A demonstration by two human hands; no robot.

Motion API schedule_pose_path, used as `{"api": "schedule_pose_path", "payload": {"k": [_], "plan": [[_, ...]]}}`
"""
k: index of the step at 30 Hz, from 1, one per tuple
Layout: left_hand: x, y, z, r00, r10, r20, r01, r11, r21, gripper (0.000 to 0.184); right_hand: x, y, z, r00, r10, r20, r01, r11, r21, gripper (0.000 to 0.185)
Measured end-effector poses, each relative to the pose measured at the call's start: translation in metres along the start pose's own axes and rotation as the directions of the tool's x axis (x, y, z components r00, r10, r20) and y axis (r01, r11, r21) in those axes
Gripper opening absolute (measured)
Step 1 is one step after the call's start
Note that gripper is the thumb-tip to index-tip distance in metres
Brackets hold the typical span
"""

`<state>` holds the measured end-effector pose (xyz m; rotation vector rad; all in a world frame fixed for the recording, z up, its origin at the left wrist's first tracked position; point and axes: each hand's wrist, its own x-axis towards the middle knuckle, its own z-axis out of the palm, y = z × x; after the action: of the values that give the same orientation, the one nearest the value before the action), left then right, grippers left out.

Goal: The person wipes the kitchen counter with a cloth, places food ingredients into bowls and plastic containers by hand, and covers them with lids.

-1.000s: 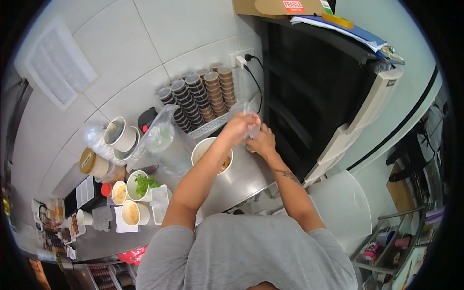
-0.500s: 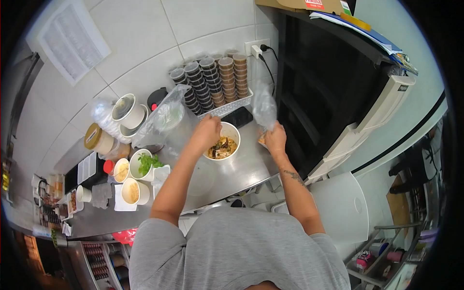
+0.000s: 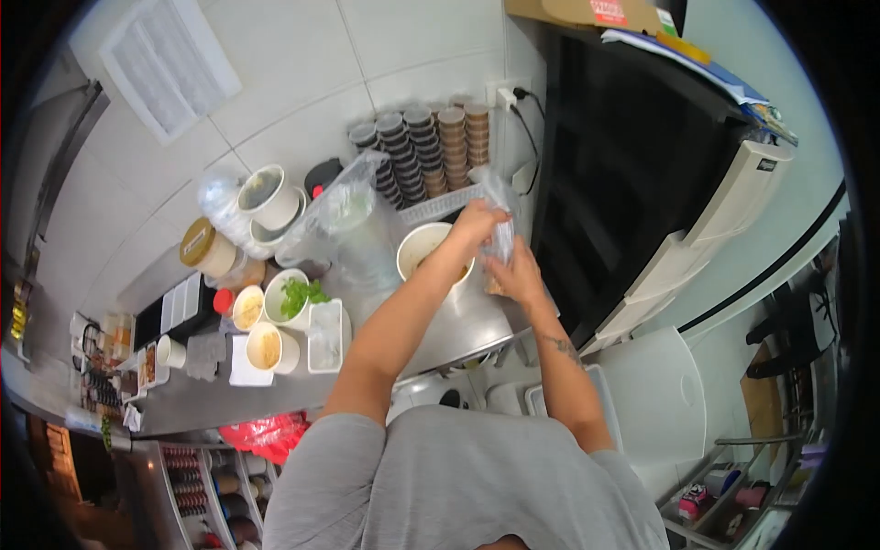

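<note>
Left hand [image 3: 478,225] and right hand [image 3: 520,274] grip the clear bag [image 3: 499,191]; long axis and loose end point toward the wall [image 3: 431,41]

held bag [image 3: 500,192]: thin, clear, crinkled plastic | counter [image 3: 463,337]: smooth glossy metal | shirt [image 3: 513,463]: matt cloth | wall sheet [image 3: 170,69]: paper

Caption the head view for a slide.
Left hand and right hand hold a plastic bag beside a white bowl on a metal counter.
</note>
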<state>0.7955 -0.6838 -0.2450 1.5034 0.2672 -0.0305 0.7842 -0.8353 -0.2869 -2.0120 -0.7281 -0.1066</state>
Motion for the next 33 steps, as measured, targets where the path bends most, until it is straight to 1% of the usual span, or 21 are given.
{"api": "schedule_pose_path", "payload": {"k": [3, 6, 7, 11, 12, 15, 16, 18, 20, 21, 22, 23, 24, 25, 26, 27, 28, 29, 30, 31, 33], "plan": [[-0.017, 0.014, 0.010, 0.995, 0.097, -0.009, -0.098, 0.991, -0.089, 0.008, -0.010, -0.005, -0.012, 0.997, -0.014, 0.076, 0.022, 0.994, -0.111, 0.043], [-0.030, 0.034, 0.007, 0.986, 0.151, -0.074, -0.165, 0.952, -0.258, 0.008, 0.000, 0.026, 0.000, 0.993, 0.073, 0.094, -0.034, 0.931, -0.363, 0.039], [-0.032, 0.043, -0.002, 0.990, 0.113, -0.080, -0.131, 0.954, -0.271, 0.010, 0.000, 0.021, -0.004, 0.995, 0.065, 0.078, -0.031, 0.925, -0.379, 0.033], [-0.035, 0.037, -0.051, 0.990, 0.083, -0.113, -0.114, 0.944, -0.310, 0.014, 0.007, 0.000, -0.014, 0.913, 0.313, 0.261, -0.180, 0.884, -0.432, 0.028], [-0.040, 0.032, -0.057, 0.986, 0.082, -0.144, -0.125, 0.938, -0.323, 0.015, 0.008, -0.001, -0.010, 0.929, 0.279, 0.243, -0.131, 0.862, -0.490, 0.028], [-0.066, 0.025, -0.060, 0.780, 0.334, -0.529, -0.294, 0.942, 0.162, 0.019, 0.006, -0.003, -0.002, 0.956, 0.186, 0.227, 0.000, 0.774, -0.634, 0.028], [-0.072, 0.015, -0.062, 0.739, 0.524, -0.423, -0.302, 0.820, 0.486, 0.022, 0.005, 0.002, -0.002, 0.953, 0.215, 0.213, -0.025, 0.756, -0.654, 0.029], [-0.085, -0.001, -0.076, 0.658, 0.746, -0.102, -0.206, 0.308, 0.929, 0.028, 0.010, 0.018, 0.005, 0.947, 0.229, 0.225, -0.014, 0.728, -0.686, 0.032], [-0.118, 0.007, -0.049, 0.755, 0.652, 0.071, -0.241, 0.174, 0.955, 0.031, 0.012, 0.034, 0.014, 0.920, 0.320, 0.226, -0.049, 0.665, -0.745, 0.033], [-0.110, -0.009, -0.032, 0.528, 0.846, 0.067, -0.296, 0.109, 0.949, 0.030, 0.011, 0.015, 0.003, 0.892, 0.308, 0.332, 0.050, 0.662, -0.748, 0.036], [-0.123, 0.002, -0.015, 0.611, 0.742, 0.275, -0.387, -0.022, 0.922, 0.028, 0.006, -0.016, -0.018, 0.852, 0.295, 0.433, 0.152, 0.652, -0.743, 0.039], [-0.132, 0.006, 0.012, 0.594, 0.770, 0.234, -0.492, 0.118, 0.862, 0.032, -0.002, -0.032, -0.026, 0.892, 0.186, 0.411, 0.189, 0.673, -0.715, 0.038], [-0.130, 0.012, 0.027, 0.629, 0.631, 0.455, -0.601, 0.022, 0.799, 0.055, -0.015, -0.038, -0.029, 0.919, 0.080, 0.387, 0.225, 0.697, -0.680, 0.037], [-0.140, 0.006, 0.041, 0.542, 0.686, 0.485, -0.479, -0.222, 0.849, 0.064, -0.025, -0.032, -0.028, 0.942, -0.084, 0.324, 0.294, 0.671, -0.681, 0.034], [-0.125, -0.015, 0.049, 0.608, 0.636, 0.475, -0.405, -0.266, 0.875, 0.070, -0.033, -0.024, -0.028, 0.936, -0.246, 0.252, 0.352, 0.645, -0.678, 0.031], [-0.115, -0.026, 0.057, 0.662, 0.637, 0.394, -0.419, -0.120, 0.900, 0.057, -0.037, -0.030, -0.040, 0.927, -0.203, 0.316, 0.357, 0.733, -0.578, 0.028], [-0.103, -0.029, 0.063, 0.765, 0.477, 0.433, -0.523, 0.068, 0.850, 0.032, -0.036, -0.034, -0.049, 0.907, -0.168, 0.386, 0.350, 0.811, -0.470, 0.025], [-0.077, -0.070, 0.071, 0.642, 0.702, 0.308, -0.444, 0.012, 0.896, 0.018, -0.031, -0.007, -0.050, 0.869, -0.258, 0.423, 0.453, 0.758, -0.468, 0.025], [-0.087, -0.065, 0.073, 0.755, 0.536, 0.378, -0.407, -0.069, 0.911, 0.015, -0.030, 0.017, -0.048, 0.824, -0.340, 0.454, 0.544, 0.700, -0.463, 0.027], [-0.096, -0.061, 0.075, 0.770, 0.517, 0.373, -0.437, 0.001, 0.900, 0.014, -0.037, 0.022, -0.044, 0.874, -0.350, 0.338, 0.471, 0.783, -0.406, 0.030], [-0.107, -0.044, 0.080, 0.907, 0.372, 0.198, -0.301, 0.243, 0.922, 0.018, -0.049, 0.016, -0.045, 0.918, -0.348, 0.190, 0.391, 0.869, -0.302, 0.039]]}}
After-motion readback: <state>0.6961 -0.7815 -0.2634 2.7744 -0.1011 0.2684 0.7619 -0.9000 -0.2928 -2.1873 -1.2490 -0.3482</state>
